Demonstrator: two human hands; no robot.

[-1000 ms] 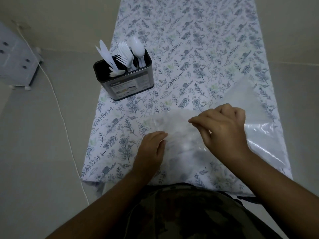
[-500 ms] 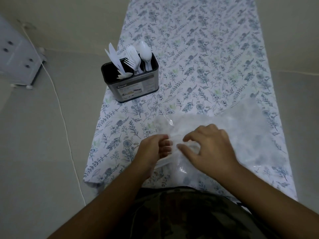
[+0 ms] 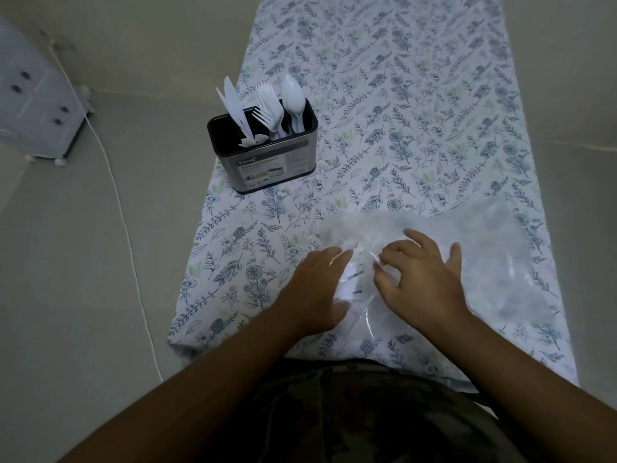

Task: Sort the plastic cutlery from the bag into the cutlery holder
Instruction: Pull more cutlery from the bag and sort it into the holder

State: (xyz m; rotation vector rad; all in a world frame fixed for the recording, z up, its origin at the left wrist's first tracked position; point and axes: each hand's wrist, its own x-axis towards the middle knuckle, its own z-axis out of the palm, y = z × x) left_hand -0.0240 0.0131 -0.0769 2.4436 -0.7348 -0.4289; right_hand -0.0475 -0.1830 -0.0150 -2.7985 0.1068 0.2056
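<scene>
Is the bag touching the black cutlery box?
Apart. The head view shows bare flowered tablecloth between the bag and the cutlery holder.
</scene>
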